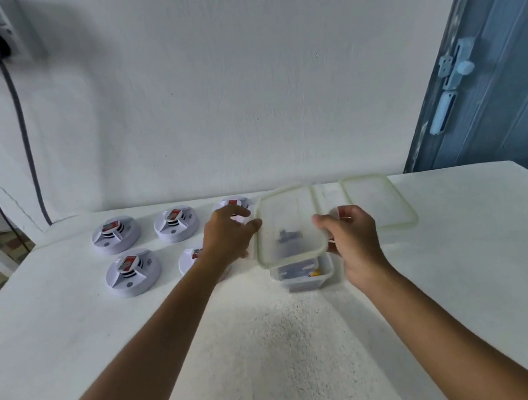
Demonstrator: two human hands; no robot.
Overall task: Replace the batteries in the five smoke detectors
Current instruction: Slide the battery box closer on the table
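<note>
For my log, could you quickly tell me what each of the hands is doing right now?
Left hand: grips the left edge of the lid.
Right hand: grips the lid's right edge.

Count for you: five smoke detectors on the worktop (70, 328), left of centre: three in the back row (116, 234) (176, 224) (235, 205), two in front (133, 273) (191, 259), the last of each row partly hidden by your left arm. Two translucent lids: one over the container (288, 227), one flat at right (378, 200). One clear container (304, 277). Two hands (228, 235) (354, 238). Batteries inside: too blurred to count.
</note>
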